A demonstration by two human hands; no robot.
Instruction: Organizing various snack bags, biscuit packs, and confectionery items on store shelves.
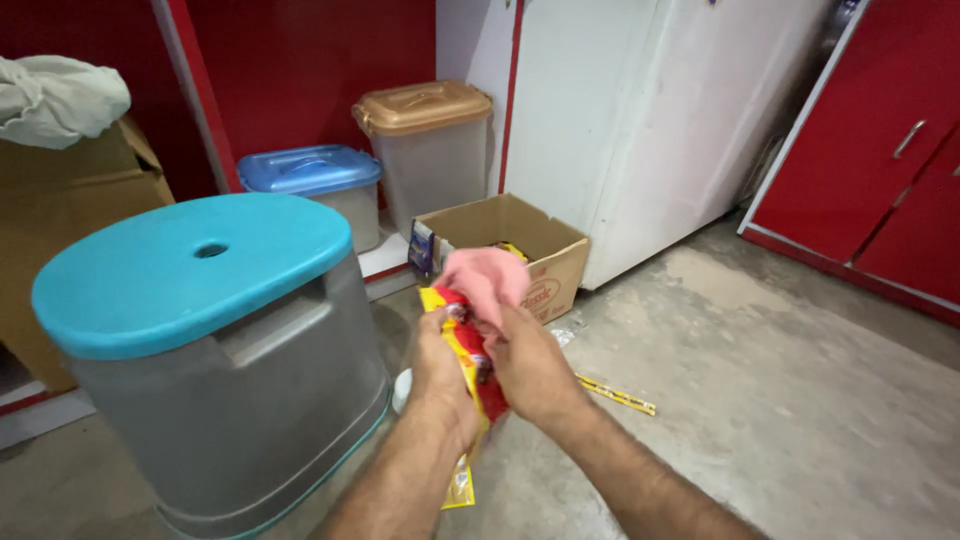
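Low in the middle of the head view, my left hand (440, 375) and my right hand (528, 362) both grip a yellow and red plastic packet (470, 352). The packet runs between my palms, and its lower end (460, 486) hangs under my left wrist. A blurred pink thing (485, 277), maybe a cloth, sits at the packet's top near my right fingers; which hand holds it I cannot tell. Just behind my hands stands an open cardboard box (545, 240) on the concrete floor.
A grey bin with a teal lid (190, 265) stands close on my left. Behind it are a blue-lidded bin (310, 170) and a tan-lidded bin (425, 105). A white fridge (660, 120), red cabinets (900, 170), a yellow strip (615, 393) on the floor.
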